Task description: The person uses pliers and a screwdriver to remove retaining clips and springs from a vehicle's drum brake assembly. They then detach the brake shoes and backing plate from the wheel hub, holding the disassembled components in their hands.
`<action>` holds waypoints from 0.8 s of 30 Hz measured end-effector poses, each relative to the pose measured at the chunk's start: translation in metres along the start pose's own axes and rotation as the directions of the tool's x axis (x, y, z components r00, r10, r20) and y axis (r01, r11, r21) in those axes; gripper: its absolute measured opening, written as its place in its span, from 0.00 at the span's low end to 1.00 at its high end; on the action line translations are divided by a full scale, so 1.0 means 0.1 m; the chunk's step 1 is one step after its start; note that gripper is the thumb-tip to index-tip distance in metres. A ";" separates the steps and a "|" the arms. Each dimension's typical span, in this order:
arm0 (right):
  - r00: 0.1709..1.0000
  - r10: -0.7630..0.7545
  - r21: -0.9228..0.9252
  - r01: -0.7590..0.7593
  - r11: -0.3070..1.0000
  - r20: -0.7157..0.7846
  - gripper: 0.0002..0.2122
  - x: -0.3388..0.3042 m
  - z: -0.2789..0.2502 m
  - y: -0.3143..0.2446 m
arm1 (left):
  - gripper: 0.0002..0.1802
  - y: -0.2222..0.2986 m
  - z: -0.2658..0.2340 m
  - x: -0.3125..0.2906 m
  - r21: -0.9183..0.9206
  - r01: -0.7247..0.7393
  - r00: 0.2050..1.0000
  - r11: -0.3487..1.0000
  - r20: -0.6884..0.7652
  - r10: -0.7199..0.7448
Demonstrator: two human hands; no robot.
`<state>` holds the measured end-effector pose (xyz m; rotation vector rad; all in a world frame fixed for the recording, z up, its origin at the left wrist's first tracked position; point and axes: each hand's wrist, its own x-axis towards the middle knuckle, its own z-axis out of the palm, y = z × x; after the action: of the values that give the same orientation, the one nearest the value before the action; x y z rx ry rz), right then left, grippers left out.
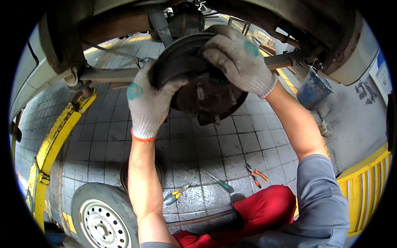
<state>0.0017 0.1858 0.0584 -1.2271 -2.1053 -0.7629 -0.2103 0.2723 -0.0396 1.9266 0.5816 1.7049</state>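
In front of me a dark wheel hub (209, 97) with several studs stands out from a drum brake assembly under the raised vehicle. A curved brake shoe (175, 66) sits around its upper left side. My left hand (149, 97), in a white knitted glove with an orange cuff, is closed on the left end of this shoe, thumb across the front and fingers hidden behind. My right hand (237, 62), gloved alike, curls its fingers over the upper right of the assembly. What lies under those fingers is mostly hidden.
A yellow lift arm (62, 140) rises at left. Below it lies a wheel with a tyre (103, 219). On the tiled floor are yellow-green pliers (177, 194), a screwdriver (223, 185) and orange-handled pliers (257, 177). A blue bucket (314, 89) stands right, above a yellow rack (366, 186).
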 end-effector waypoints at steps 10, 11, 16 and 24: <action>0.995 0.077 0.041 -0.080 0.996 0.069 0.10 0.00 -0.05 -0.04 | 0.45 -0.35 0.05 -0.07 -0.034 0.000 1.000 0.999 -0.027 -0.001; 0.994 0.091 0.048 -0.094 0.994 0.068 0.10 0.01 -0.05 -0.04 | 0.45 -0.35 0.05 -0.08 -0.044 0.020 0.999 0.999 -0.033 -0.021; 0.992 0.112 0.023 -0.114 0.993 0.065 0.10 0.02 -0.02 -0.04 | 0.39 -0.32 0.02 -0.06 0.022 -0.034 0.999 0.999 -0.006 0.035; 0.991 0.095 0.018 -0.097 0.995 0.097 0.10 -0.04 -0.04 -0.04 | 0.40 0.11 -0.16 0.12 0.297 -0.164 0.965 0.941 0.247 0.091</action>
<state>0.0006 0.1788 0.0576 -1.3665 -2.1077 -0.6476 -0.2244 0.2726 -0.0216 2.3975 0.6854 1.5025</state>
